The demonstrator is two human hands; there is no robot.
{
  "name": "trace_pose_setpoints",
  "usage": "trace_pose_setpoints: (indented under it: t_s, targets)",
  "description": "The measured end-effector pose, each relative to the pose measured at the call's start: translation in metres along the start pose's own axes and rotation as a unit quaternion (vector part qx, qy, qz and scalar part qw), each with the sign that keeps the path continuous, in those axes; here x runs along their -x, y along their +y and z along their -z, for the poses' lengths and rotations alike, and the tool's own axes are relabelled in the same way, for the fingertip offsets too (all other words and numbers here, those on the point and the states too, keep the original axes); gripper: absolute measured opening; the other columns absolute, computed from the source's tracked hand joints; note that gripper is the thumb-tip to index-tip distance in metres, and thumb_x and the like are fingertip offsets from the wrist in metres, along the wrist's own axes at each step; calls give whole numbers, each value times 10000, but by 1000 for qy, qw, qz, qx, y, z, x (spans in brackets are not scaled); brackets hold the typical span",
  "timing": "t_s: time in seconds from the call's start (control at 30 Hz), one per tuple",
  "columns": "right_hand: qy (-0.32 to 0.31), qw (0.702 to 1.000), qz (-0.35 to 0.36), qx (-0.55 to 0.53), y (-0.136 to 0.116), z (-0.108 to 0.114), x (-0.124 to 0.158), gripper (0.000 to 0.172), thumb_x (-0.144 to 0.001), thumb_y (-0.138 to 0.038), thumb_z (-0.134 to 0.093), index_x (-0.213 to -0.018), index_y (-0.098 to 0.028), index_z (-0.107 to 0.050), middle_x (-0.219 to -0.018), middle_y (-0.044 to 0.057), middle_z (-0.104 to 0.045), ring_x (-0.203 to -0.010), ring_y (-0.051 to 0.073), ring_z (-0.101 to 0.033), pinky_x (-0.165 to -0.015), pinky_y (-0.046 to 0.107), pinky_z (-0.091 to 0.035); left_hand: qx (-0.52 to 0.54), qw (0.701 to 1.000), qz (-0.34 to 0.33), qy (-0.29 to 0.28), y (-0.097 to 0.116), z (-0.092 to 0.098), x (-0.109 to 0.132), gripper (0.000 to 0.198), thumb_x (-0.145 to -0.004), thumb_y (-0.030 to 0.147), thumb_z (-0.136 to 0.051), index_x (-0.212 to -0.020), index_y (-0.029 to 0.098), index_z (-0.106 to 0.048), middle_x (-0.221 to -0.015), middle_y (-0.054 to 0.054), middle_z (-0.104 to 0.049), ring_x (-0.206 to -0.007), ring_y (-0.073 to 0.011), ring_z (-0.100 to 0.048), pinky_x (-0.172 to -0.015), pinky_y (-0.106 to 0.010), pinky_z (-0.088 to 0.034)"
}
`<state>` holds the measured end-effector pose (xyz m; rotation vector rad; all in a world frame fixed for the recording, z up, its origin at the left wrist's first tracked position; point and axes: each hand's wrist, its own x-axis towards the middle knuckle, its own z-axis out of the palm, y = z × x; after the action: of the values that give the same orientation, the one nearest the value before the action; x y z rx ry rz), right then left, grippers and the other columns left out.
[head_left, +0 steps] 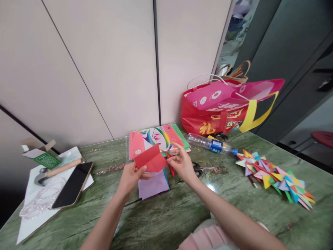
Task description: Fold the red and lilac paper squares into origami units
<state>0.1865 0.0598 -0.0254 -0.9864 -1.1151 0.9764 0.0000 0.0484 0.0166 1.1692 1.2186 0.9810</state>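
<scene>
A red sheet of paper (151,159) with a crease across it is raised above the table. My left hand (133,176) grips its lower left side, thumb on top and fingers beneath. At the sheet's right edge, my right hand (182,164) has thumb and forefinger pinched together, with the other fingers loosely raised. Just behind those fingertips lies a narrow folded red paper piece (171,169), partly hidden. Below the sheet, a stack of lilac paper (153,187) with a blue edge rests on the table. Black-handled scissors (199,169) lie beside my right wrist, partly covered.
Colored paper packs (136,139) lie against the wall. A red gift bag (192,114), a plastic bottle (201,141) and joined multicolored folded papers (275,177) are right. Left, a white board (26,227) bears a phone (74,184), a hammer (63,168), beads and an opened box.
</scene>
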Motion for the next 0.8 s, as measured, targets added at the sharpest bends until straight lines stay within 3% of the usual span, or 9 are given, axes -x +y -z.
trace_pose_setpoints:
  t_s: [0.17,0.23,0.33,0.43,0.53,0.67,0.8]
  targets:
    - [10,984,138,110,-12,-3,9,437,-712,-149,-539,-1135,-218,-456,-1041,76,-548,-919,173,-562,-847,337,-456,-87,992,57,-71,1,0,3,455,-565,342,-709,-910,73,-580,-670,-125,-700,-509,-246,-666,-459,-281,-502]
    - [-31,968,192,156,-21,-4,15,405,-724,-157,-550,-1119,-213,-482,-1084,78,-556,-1005,188,-534,-895,343,-425,-112,986,74,-101,0,-3,5,405,-583,320,-693,-891,84,-580,-647,-107,-692,-488,-231,-659,-443,-267,-488]
    - [-101,942,243,207,-29,-5,20,390,-707,-186,-597,-1089,-208,-523,-1026,62,-615,-982,191,-555,-873,328,-435,-147,972,93,-157,-2,-6,8,281,-596,287,-673,-783,97,-582,-563,-70,-664,-504,-227,-657,-463,-268,-483]
    - [-148,937,228,220,-28,-6,23,318,-734,-173,-564,-1049,-212,-565,-901,39,-665,-822,163,-614,-765,286,-481,-162,967,80,-177,-1,-7,9,195,-597,276,-662,-670,115,-579,-537,-44,-647,-521,-205,-645,-497,-265,-476]
    - [-158,943,195,220,-23,-7,22,218,-757,-172,-531,-949,-222,-620,-862,33,-675,-771,163,-620,-720,279,-481,-148,975,42,-161,1,-5,8,177,-608,289,-653,-591,127,-584,-520,-23,-633,-500,-159,-605,-511,-241,-451]
    - [-134,967,112,183,-14,-8,20,187,-735,-188,-542,-899,-216,-628,-777,23,-654,-647,150,-597,-584,246,-471,-103,991,18,-78,2,-2,5,236,-616,360,-649,-580,131,-600,-491,-7,-615,-481,-142,-567,-488,-225,-419]
    - [-162,977,45,133,-9,-9,20,265,-744,-178,-504,-986,-212,-607,-818,17,-633,-584,114,-575,-512,208,-446,-63,998,10,-8,1,-1,3,297,-599,425,-654,-624,131,-620,-506,-4,-621,-491,-154,-566,-469,-224,-407]
